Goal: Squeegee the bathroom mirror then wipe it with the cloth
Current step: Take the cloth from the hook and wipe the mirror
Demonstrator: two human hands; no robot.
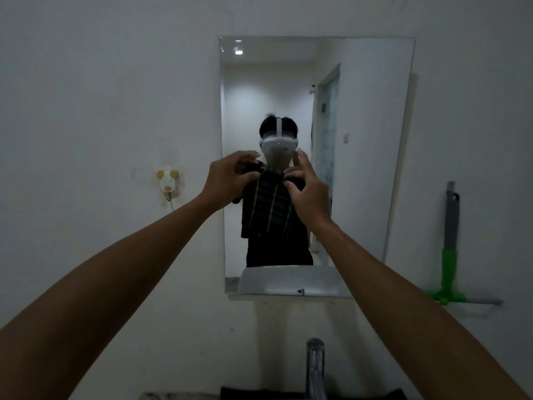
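You are holding a dark cloth with pale stripes [266,206] up in front of the frameless rectangular wall mirror [372,157], both arms stretched forward. Your left hand [230,180] is pinching the cloth's top left corner, fingers curled over the edge. Your right hand [307,192] is gripping the top right corner, thumb and lower fingers on the fabric, index finger raised straight above it. The cloth is hanging down between the two hands, its lower edge loose. You cannot tell from this view whether the cloth is touching the glass or just in front of it.

The green-and-grey squeegee with a grey handle [450,249] is leaning upright against the white wall [101,96] to the right of the mirror, blade down, well apart from both hands. A small white-and-yellow wall hook [168,180] is sitting on the wall left of the mirror, near your left wrist. A chrome tap [315,368] is standing at the bottom centre, below the mirror, between your forearms. The mirror is reflecting a person in dark clothing wearing a white headset, a doorway behind, and a ceiling light at top left. Lighting is dim, so fine detail on the cloth is unclear.
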